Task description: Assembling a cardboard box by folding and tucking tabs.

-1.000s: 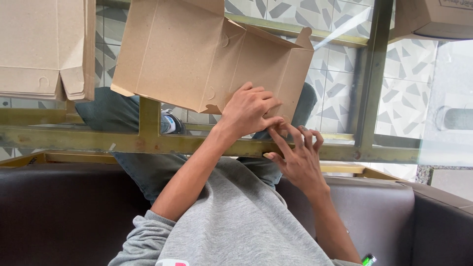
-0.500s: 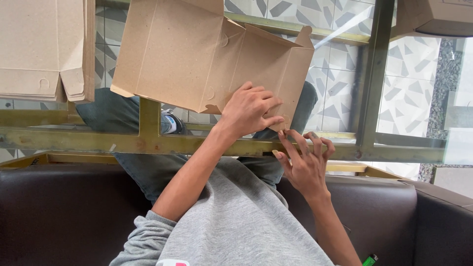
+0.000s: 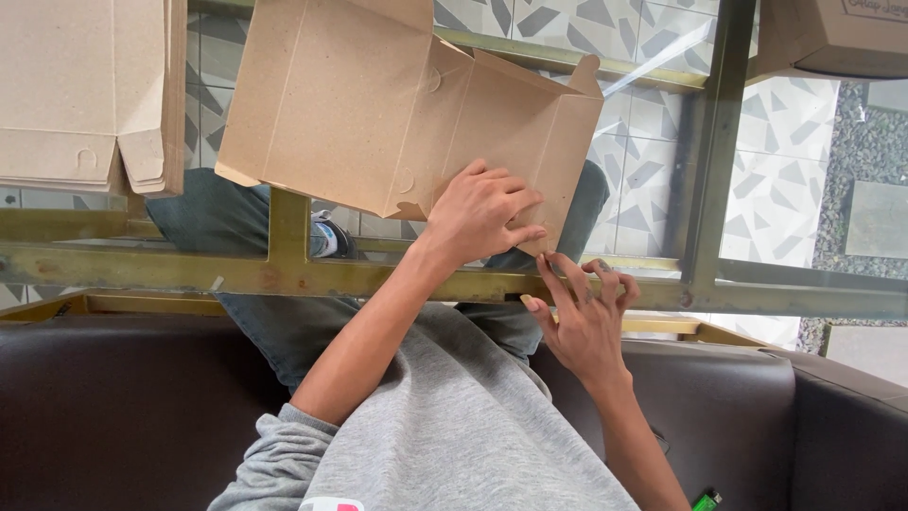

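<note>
A half-folded brown cardboard box [image 3: 378, 104] lies on a glass table with a brass-coloured frame [image 3: 284, 274]. My left hand [image 3: 482, 213] rests on the box's near right part, with its fingers curled over the lower edge of the side panel. Just below it, my right hand [image 3: 584, 312] hovers at the table's front rail with its fingers spread. Its index fingertip touches the box's bottom right corner, and it holds nothing.
A stack of flat cardboard blanks [image 3: 85, 95] lies at the far left and another brown box [image 3: 832, 38] at the top right. I sit on a dark brown sofa [image 3: 123, 407]. A green lighter [image 3: 705, 499] lies by my right arm. My jeans show through the glass.
My right hand has slid slightly down and to the right along the table rail, fingers still spread. My left hand and the box have stayed in place.
</note>
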